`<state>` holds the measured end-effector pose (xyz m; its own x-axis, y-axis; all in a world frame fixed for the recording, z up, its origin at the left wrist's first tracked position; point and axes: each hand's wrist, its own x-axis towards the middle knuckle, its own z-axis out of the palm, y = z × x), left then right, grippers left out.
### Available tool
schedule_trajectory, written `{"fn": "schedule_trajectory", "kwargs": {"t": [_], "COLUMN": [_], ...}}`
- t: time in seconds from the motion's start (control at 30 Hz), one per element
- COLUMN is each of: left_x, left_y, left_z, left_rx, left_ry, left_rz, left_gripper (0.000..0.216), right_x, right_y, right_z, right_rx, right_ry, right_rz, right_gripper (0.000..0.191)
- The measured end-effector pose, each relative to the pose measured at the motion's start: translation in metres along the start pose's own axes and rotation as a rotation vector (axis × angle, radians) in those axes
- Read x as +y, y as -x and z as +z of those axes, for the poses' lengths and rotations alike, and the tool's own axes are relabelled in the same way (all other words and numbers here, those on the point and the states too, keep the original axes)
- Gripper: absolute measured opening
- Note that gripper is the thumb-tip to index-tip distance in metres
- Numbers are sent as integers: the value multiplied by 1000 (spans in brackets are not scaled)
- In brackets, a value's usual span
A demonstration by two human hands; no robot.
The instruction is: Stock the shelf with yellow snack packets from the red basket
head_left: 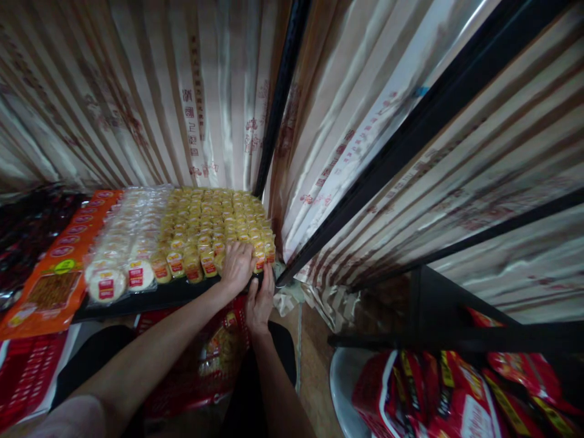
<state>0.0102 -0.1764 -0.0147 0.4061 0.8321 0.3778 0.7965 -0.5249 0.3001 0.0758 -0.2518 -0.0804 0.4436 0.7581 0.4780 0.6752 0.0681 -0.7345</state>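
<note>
On a black shelf lie rows of small yellow wrapped snack packs, with rows of round white wrapped cakes to their left. My left hand rests palm down on the front right packs, fingers curled over them. My right hand reaches up from below at the shelf's front right corner, fingers closed round a yellow pack at the edge.
Orange snack bags lie left of the cakes. Striped printed curtain hangs behind. A black frame post rises at the shelf's right. Red packets fill a lower shelf at right; a red bag sits below.
</note>
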Motion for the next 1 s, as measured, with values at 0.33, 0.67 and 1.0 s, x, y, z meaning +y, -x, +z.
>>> {"fn": "schedule_trajectory", "kwargs": {"t": [0.33,0.67,1.0], "left_x": [-2,1,0], "left_y": [-5,99,89], "left_z": [-2,3,29], "left_rx": [69,156,45], "left_ry": [44,616,618], "left_rz": [32,-482,-680], "left_gripper": [15,16,32], "right_x": [13,14,18], "right_y": [6,4,4], "right_z": [9,7,7], "right_rx": [-62,-76,-89], "right_ry": [121,92,101], "right_rz": [-173,-132,-100], "right_gripper": [47,48,49]}}
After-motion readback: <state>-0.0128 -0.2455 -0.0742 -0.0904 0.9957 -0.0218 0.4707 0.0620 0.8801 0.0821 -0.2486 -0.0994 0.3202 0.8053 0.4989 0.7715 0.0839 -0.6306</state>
